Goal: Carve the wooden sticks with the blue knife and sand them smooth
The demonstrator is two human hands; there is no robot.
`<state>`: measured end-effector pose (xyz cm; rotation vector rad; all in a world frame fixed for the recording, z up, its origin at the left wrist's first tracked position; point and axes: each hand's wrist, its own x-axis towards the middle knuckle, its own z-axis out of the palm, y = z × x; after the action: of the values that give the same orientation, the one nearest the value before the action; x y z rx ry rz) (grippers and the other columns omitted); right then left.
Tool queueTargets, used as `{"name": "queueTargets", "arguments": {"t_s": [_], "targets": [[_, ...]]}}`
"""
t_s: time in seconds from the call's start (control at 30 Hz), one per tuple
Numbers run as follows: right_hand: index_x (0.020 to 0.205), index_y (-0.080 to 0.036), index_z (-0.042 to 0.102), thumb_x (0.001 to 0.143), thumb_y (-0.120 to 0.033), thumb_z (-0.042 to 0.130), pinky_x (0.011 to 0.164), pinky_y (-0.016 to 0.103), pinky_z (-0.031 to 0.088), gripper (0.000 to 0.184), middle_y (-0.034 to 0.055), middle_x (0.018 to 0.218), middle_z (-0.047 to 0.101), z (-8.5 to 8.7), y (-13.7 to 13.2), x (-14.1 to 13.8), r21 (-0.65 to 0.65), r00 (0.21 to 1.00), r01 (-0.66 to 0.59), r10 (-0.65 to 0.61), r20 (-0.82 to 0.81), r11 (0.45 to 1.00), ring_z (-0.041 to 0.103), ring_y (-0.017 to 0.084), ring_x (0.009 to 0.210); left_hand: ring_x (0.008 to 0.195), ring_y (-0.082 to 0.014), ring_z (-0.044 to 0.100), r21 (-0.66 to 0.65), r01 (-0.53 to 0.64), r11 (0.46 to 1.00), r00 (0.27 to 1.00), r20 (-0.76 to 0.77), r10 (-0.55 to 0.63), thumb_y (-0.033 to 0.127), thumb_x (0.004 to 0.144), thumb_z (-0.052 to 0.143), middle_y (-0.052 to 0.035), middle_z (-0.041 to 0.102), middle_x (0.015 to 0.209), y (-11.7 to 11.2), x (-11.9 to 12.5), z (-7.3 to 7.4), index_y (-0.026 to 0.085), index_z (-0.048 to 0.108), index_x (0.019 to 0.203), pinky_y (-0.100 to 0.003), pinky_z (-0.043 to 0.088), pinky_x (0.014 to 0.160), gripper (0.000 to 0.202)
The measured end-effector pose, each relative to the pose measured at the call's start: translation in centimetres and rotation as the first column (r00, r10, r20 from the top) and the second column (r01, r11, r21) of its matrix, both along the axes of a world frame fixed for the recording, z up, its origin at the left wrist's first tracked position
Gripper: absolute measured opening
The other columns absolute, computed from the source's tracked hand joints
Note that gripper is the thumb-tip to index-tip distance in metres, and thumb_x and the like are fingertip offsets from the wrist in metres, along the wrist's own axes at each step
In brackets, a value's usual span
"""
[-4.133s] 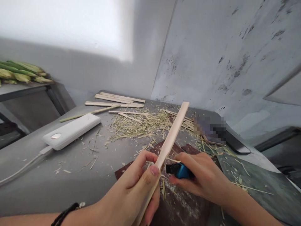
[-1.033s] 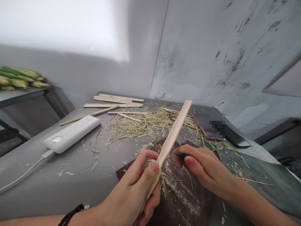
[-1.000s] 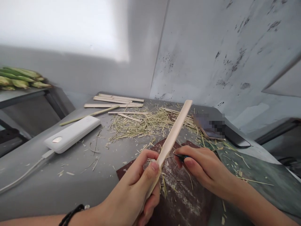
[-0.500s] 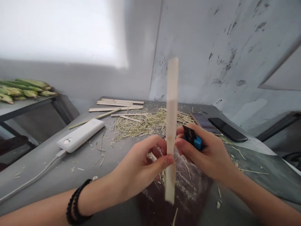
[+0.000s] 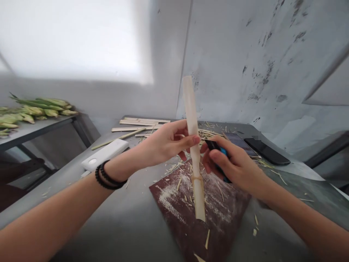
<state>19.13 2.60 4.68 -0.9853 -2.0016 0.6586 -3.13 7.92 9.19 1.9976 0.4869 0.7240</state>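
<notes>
Nearest us on the grey table lies a maroon sheet, sandpaper by its look, strewn with pale dust and shavings. Above it we see a bamboo strip, near upright, top leaning slightly left, node band low; we cannot tell whether its lower end touches the sheet. Our left hand, black bracelet at the wrist, pinches the strip between thumb and fingers. Our right hand is curled around a blue utility knife, black blade just beside the strip; faint blade markings too small to read. Farther left: a white power bank with a shiny oval, any lettering unreadable to us. Farther right: two smartphones side by side, screens dark. Beyond, more bamboo strips; at far left, corn ears piled on a shelf.
</notes>
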Motion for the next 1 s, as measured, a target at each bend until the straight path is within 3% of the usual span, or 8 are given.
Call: {"name": "queueTargets", "arguments": {"t_s": [0.1,0.2,0.3,0.4,0.57,0.73,1.0], "targets": [[0.096,-0.024,0.051,0.109,-0.052,0.032,0.049,0.024,0.039,0.036,-0.0052,0.068,0.061,-0.5,0.2,1.2,0.003,0.997,-0.052,0.052,0.054,0.999,0.049,0.009,0.049,0.085,-0.0149,0.069,-0.09,0.174,0.981,0.985,0.004,-0.174,0.035,0.1,0.063,-0.0023,0.067,0.091,0.9,-0.1,0.9,0.019,0.061,0.101,-0.025,0.061,0.07,0.016],[0.085,-0.023,0.052,0.11,-0.04,0.038,0.051,0.023,0.037,0.033,-0.0071,0.058,0.055,-0.9,0.1,1.8,0.216,0.967,-0.045,-0.012,0.256,0.975,0.048,0.008,0.047,0.087,-0.0136,0.069,-0.122,0.245,0.962,0.969,-0.011,-0.248,0.03,0.099,0.065,-0.0026,0.067,0.093,1.3,-0.3,1.5,0.018,0.063,0.102,-0.025,0.061,0.073,0.012],[0.083,-0.023,0.055,0.108,-0.033,0.043,0.051,0.023,0.034,0.03,-0.0066,0.058,0.053,-0.9,0.1,1.7,0.482,0.932,-0.056,-0.127,0.339,0.875,0.046,0.008,0.048,0.087,-0.0134,0.069,-0.121,0.281,0.952,0.958,-0.02,-0.286,0.029,0.098,0.066,-0.0033,0.069,0.094,1.6,-0.4,1.7,0.017,0.065,0.102,-0.026,0.06,0.074,0.012],[0.081,-0.022,0.056,0.107,-0.03,0.045,0.051,0.024,0.033,0.029,-0.0062,0.059,0.051,-0.6,0.3,1.4,0.603,0.918,-0.068,-0.187,0.35,0.795,0.044,0.008,0.048,0.088,-0.0135,0.069,-0.12,0.299,0.947,0.953,-0.012,-0.303,0.028,0.099,0.065,-0.0039,0.069,0.095,1.9,-0.4,1.5,0.017,0.065,0.103,-0.027,0.061,0.076,0.012],[0.076,-0.022,0.054,0.105,-0.028,0.049,0.051,0.027,0.03,0.031,-0.0049,0.06,0.051,-0.6,0.5,1.5,0.669,0.908,-0.074,-0.227,0.352,0.739,0.043,0.009,0.049,0.089,-0.0141,0.07,-0.15,0.309,0.939,0.95,0.009,-0.311,0.029,0.099,0.064,-0.0036,0.068,0.096,2.0,-0.4,1.1,0.018,0.064,0.103,-0.026,0.061,0.077,0.012],[0.072,-0.023,0.056,0.104,-0.031,0.05,0.052,0.031,0.031,0.034,-0.0008,0.065,0.062,-0.7,0.3,1.9,0.711,0.873,-0.059,-0.309,0.378,0.701,0.046,0.011,0.051,0.087,-0.0154,0.07,-0.156,0.287,0.945,0.958,0.016,-0.288,0.033,0.099,0.065,-0.0038,0.069,0.094,1.7,0.0,0.8,0.02,0.065,0.099,-0.028,0.062,0.076,0.012],[0.069,-0.023,0.052,0.104,-0.029,0.049,0.052,0.032,0.026,0.036,-0.0021,0.061,0.056,-1.0,0.6,2.0,0.678,0.887,-0.066,-0.268,0.375,0.732,0.039,0.011,0.049,0.086,-0.017,0.069,-0.179,0.273,0.945,0.962,0.06,-0.267,0.036,0.096,0.068,-0.0041,0.067,0.091,1.5,0.6,0.4,0.021,0.065,0.098,-0.03,0.062,0.077,0.016]]}}
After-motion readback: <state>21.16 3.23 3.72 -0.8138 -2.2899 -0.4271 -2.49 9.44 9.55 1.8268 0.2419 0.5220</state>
